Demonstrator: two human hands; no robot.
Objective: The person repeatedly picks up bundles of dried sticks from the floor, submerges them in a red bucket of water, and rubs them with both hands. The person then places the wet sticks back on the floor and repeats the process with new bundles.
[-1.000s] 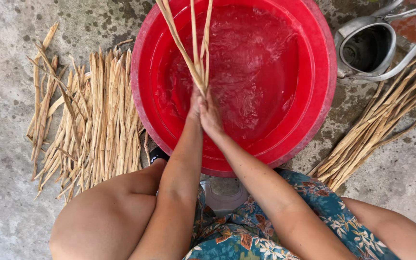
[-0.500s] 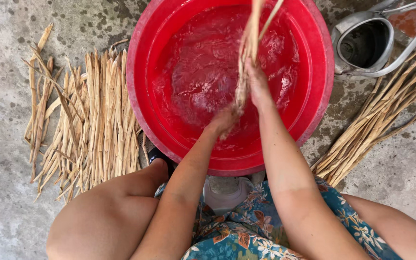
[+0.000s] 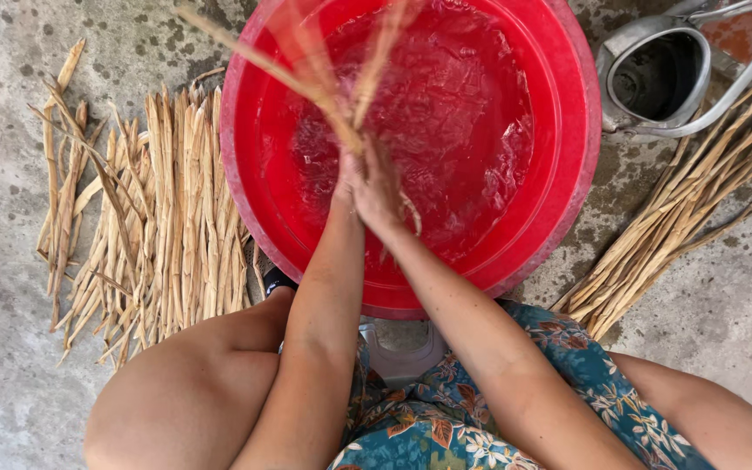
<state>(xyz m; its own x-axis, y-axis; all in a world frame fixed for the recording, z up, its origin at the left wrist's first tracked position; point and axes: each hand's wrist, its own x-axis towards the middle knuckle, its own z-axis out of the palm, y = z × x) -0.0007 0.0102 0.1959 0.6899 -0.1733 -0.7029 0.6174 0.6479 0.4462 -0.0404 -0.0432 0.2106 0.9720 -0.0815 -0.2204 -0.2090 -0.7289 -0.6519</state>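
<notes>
Strips (image 3: pixel 324 83) of pale, straw-coloured plant fibre rise in a blurred fan above a red plastic basin (image 3: pixel 567 174), gripped at their lower ends by a seated person's two hands pressed close together over the water. The left hand (image 3: pixel 347 178) is closed around the bunch at its base; the right hand (image 3: pixel 380 187) lies against it, fingers curled over the same strips, a loose end trailing down past the wrist. The bundle's upper ends splay out toward the basin's far rim (motion blur hides how many strips there are). The water (image 3: pixel 463 122) inside the basin is rippled and reflects the red walls.

Both forearms reach forward from a lap covered in blue floral cloth (image 3: pixel 480 418), with a bare knee (image 3: pixel 184 392) at the left and a small grey plastic stool (image 3: pixel 398 352) just visible between the legs, touching the basin's near edge.

On the concrete floor (image 3: pixel 10 365), a loose heap of similar dry strips (image 3: pixel 158 226) lies just beside the basin on the left, mostly lengthwise and fanned at the near end. A second, tidier bundle of longer strips (image 3: pixel 681 218) slants along the right side. Behind that bundle, near the basin's far right rim, stands a dented metal kettle (image 3: pixel 654 83) with its looped handle tipped to the right and its dark opening uncovered.
</notes>
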